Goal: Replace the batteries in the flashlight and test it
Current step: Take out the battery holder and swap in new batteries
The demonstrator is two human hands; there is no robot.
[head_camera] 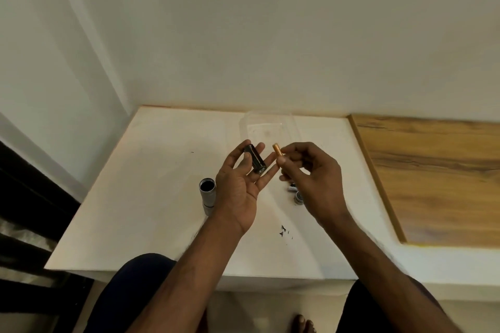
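My left hand (239,184) is palm up above the white table, with a black battery holder (255,161) lying across its fingers. Just to its right, my right hand (311,170) pinches a copper-topped battery (277,149) between thumb and fingers, its tip pointing up and left toward the holder. The grey flashlight body (207,196) stands on the table left of my left wrist, its open dark end facing up. The flashlight's end cap (299,197) sits on the table below my right hand, beside a small dark piece (291,187) mostly hidden by the hand.
A clear plastic tray (270,127) lies at the back of the white table (151,197) against the wall. A wooden surface (433,176) adjoins the table on the right. Small dark specks (283,230) mark the table near its front. My knees are below the front edge.
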